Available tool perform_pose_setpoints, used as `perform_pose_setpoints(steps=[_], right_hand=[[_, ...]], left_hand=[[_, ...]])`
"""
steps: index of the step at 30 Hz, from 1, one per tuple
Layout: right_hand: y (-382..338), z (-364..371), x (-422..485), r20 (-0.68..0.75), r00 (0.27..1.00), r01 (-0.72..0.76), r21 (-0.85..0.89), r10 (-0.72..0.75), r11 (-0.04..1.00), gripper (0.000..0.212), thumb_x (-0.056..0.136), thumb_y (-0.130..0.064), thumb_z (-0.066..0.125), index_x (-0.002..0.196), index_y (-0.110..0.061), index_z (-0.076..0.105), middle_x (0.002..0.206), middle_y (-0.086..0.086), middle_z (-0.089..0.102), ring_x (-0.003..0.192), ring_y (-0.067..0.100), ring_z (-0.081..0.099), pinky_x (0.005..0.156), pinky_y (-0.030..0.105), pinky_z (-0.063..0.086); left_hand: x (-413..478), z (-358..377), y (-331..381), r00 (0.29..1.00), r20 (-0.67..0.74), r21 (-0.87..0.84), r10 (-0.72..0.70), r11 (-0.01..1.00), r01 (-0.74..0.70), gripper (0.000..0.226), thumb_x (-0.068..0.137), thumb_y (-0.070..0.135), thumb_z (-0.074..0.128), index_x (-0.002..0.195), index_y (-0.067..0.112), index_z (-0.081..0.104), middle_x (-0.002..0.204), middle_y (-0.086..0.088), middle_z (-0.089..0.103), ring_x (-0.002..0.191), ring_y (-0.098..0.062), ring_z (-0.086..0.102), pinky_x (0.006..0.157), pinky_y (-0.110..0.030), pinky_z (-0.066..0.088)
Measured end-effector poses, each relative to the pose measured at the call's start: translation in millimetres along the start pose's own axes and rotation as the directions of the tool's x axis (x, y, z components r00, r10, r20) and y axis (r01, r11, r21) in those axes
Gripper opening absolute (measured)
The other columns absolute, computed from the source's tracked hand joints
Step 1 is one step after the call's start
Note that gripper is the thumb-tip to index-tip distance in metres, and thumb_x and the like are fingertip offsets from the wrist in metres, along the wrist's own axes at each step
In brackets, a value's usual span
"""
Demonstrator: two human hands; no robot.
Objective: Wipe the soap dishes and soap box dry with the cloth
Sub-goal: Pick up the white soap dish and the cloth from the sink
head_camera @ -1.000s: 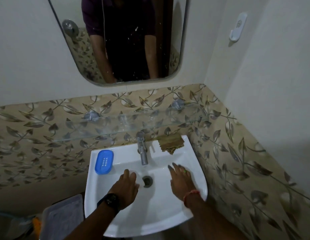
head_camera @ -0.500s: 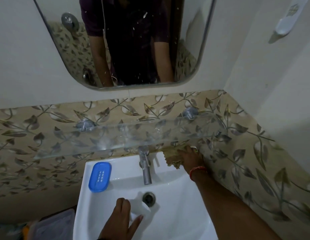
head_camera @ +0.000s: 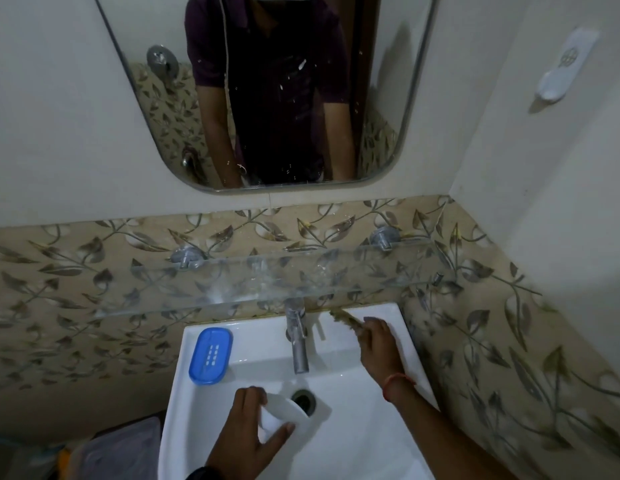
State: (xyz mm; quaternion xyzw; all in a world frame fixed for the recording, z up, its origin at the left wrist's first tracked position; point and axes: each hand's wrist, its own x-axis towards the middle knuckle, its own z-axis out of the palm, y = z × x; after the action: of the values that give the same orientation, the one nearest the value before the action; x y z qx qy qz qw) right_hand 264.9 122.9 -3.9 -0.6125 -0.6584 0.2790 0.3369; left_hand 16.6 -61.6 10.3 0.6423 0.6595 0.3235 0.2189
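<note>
A blue soap dish (head_camera: 210, 355) lies flat on the back left ledge of the white sink (head_camera: 364, 445). My left hand (head_camera: 248, 434) is over the basin beside the drain (head_camera: 303, 400), gripping a white soap dish (head_camera: 284, 412) tilted on its edge. My right hand (head_camera: 379, 344) is at the sink's back right corner, closed on a brown-green cloth (head_camera: 343, 318); only a strip of the cloth shows past my fingers.
A metal tap (head_camera: 298, 341) stands between my hands. A glass shelf (head_camera: 267, 282) juts out just above the sink's back edge. A tiled wall closes in on the right. A lidded plastic container (head_camera: 118, 448) sits below left of the sink.
My right hand has pulled the cloth slightly off the corner toward me. My left hand has raised the white soap dish onto its edge in the basin. The view tilted up.
</note>
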Motion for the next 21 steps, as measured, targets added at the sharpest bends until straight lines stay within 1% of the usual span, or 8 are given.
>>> perform_pose_setpoints(steps=[2,6,8,10,12,16,18,21], right_hand=[[-9,-9,-28,0.081,0.979,-0.202,0.293,0.186,0.935,0.015,0.102,-0.013,0.051,0.095,-0.004,0.060,0.088,0.025,0.064,0.074,0.028,0.061,0.061,0.030,0.052],[-26,-32,-88,0.238,0.937,-0.348,0.597,0.255,0.722,0.014,0.104,-0.017,0.050,0.110,-0.016,0.062,0.112,0.009,0.072,0.103,0.028,0.069,0.090,0.047,0.057],[-48,-42,-116,0.303,0.924,-0.380,0.662,0.232,0.646,0.019,0.103,-0.013,0.049,0.118,-0.015,0.061,0.111,0.007,0.074,0.102,0.026,0.071,0.085,0.038,0.061],[-75,-46,-141,0.349,0.919,-0.386,0.706,0.183,0.594,0.020,0.103,-0.007,0.048,0.115,-0.014,0.063,0.098,0.002,0.078,0.094,0.025,0.072,0.075,0.028,0.060],[-100,-43,-159,0.370,0.920,-0.369,0.705,0.129,0.606,0.019,0.102,-0.006,0.049,0.108,-0.014,0.065,0.092,0.000,0.078,0.091,0.025,0.071,0.075,0.028,0.059],[-154,-41,-175,0.345,0.932,-0.334,0.688,0.114,0.644,0.024,0.101,-0.016,0.053,0.121,-0.024,0.066,0.115,-0.002,0.075,0.108,0.017,0.070,0.095,0.038,0.056],[-178,-43,-177,0.301,0.946,-0.303,0.675,0.124,0.672,0.021,0.098,-0.021,0.060,0.115,-0.030,0.069,0.109,-0.006,0.076,0.104,0.011,0.071,0.094,0.036,0.056],[-196,-52,-172,0.264,0.963,-0.208,0.598,0.056,0.774,0.016,0.095,-0.021,0.064,0.103,-0.032,0.073,0.102,-0.007,0.078,0.098,0.008,0.072,0.094,0.039,0.058]], left_hand=[[-1,-9,9,0.997,0.051,-0.074,-0.057,0.995,0.061,0.064,0.068,0.060,0.081,0.111,0.033,0.043,0.107,0.013,0.051,0.098,0.006,0.051,0.082,-0.008,0.043],[-1,-28,32,0.962,0.193,-0.337,-0.196,0.907,0.252,0.077,0.059,0.040,0.094,0.117,0.031,0.045,0.121,0.004,0.055,0.109,-0.015,0.059,0.088,-0.026,0.056],[-2,-41,52,0.940,0.252,-0.471,-0.230,0.819,0.327,0.073,0.060,0.028,0.093,0.119,0.030,0.049,0.121,-0.003,0.058,0.108,-0.024,0.062,0.088,-0.032,0.059],[-4,-53,73,0.933,0.273,-0.568,-0.232,0.744,0.351,0.069,0.063,0.032,0.084,0.125,0.034,0.054,0.125,-0.003,0.061,0.113,-0.028,0.063,0.093,-0.038,0.058],[-6,-60,99,0.932,0.287,-0.685,-0.222,0.633,0.362,0.065,0.070,0.033,0.072,0.133,0.035,0.054,0.131,0.001,0.062,0.116,-0.023,0.063,0.097,-0.038,0.056],[-7,-56,139,0.909,0.369,-0.867,-0.196,0.279,0.412,0.046,0.090,0.025,0.055,0.136,0.028,0.056,0.134,-0.011,0.066,0.119,-0.028,0.064,0.104,-0.044,0.048],[-13,-55,154,0.886,0.399,-0.861,-0.234,0.236,0.450,0.035,0.095,0.038,0.055,0.126,0.025,0.066,0.126,-0.012,0.068,0.110,-0.024,0.067,0.098,-0.041,0.050],[-15,-52,167,0.851,0.425,-0.865,-0.309,0.140,0.482,0.051,0.097,0.060,0.040,0.118,0.026,0.071,0.112,-0.009,0.075,0.103,-0.022,0.070,0.099,-0.043,0.048]])
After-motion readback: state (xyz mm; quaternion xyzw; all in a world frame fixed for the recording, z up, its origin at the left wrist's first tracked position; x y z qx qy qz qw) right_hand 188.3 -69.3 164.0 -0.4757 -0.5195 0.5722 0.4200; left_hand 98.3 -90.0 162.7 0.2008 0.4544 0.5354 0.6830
